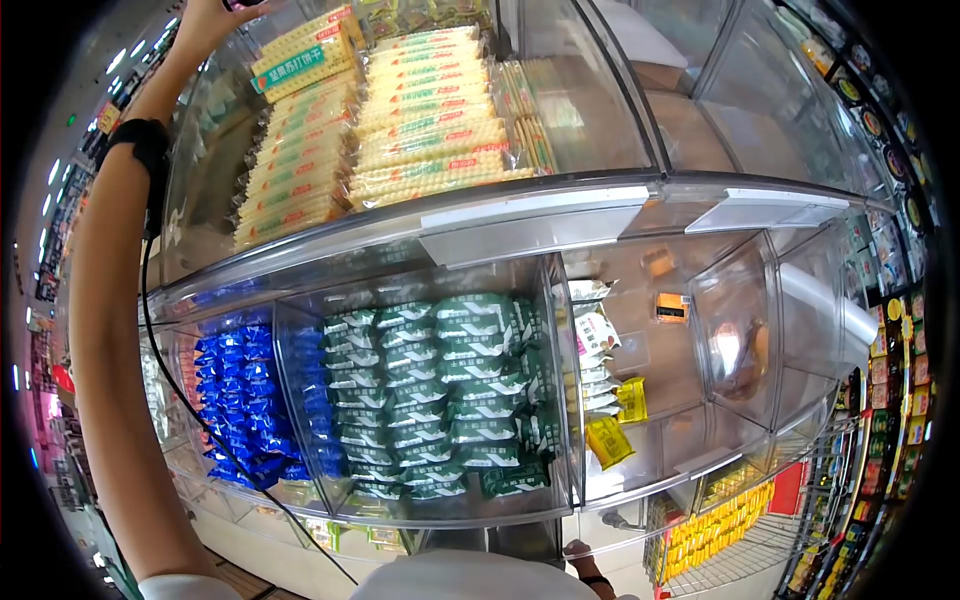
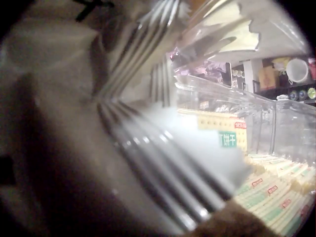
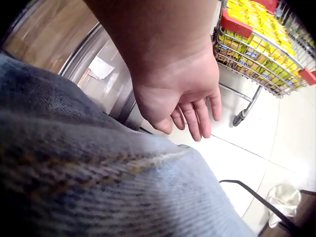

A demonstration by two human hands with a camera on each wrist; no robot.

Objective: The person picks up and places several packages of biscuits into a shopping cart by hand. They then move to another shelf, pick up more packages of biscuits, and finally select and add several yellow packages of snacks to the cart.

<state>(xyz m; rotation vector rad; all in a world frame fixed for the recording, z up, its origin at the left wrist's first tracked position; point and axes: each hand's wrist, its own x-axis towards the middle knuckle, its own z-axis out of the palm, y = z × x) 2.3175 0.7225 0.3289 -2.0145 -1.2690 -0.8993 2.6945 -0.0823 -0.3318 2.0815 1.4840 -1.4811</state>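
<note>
My left arm reaches up along the left side of the head view, and the left hand (image 1: 215, 18) is at the top edge, its fingers mostly cut off. Beside it stands a clear bin of long wrapped soda crackers (image 1: 430, 110), with one pack (image 1: 305, 60) lying tilted on top. In the left wrist view a blurred, shiny, ridged clear plastic piece (image 2: 153, 153) fills the near side; whether the hand holds it I cannot tell. Low beside the jeans (image 3: 123, 182), my right hand (image 3: 177, 98) hangs with fingers loosely extended and nothing in them.
Below the crackers, a lower tier holds blue packets (image 1: 240, 400), dark green packets (image 1: 430, 390) and a few yellow packets (image 1: 608, 440). A metal cart (image 3: 256, 81) loaded with yellow packs stands on the tiled floor at the right. Stocked shelves (image 1: 890, 420) line the far right.
</note>
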